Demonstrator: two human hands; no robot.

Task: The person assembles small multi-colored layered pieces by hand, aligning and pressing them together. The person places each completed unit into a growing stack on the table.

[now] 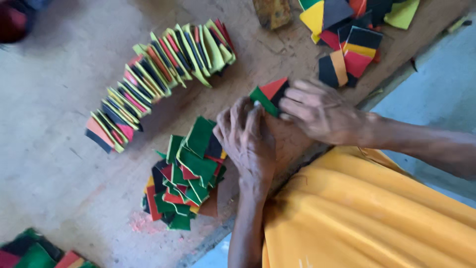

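Observation:
Both my hands meet over a small folded piece of green, red and black sheet material on the worn wooden table. My left hand presses its fingertips on the piece's near edge. From the other side, my right hand pinches the same piece with bent fingers. Just left of my left hand lies a loose pile of green, red and black cut pieces.
A long curved row of folded multicoloured pieces stands on edge across the table's middle. More flat pieces in yellow, black, red and green lie at the top right. Another pile shows at the bottom left. My yellow garment fills the lower right.

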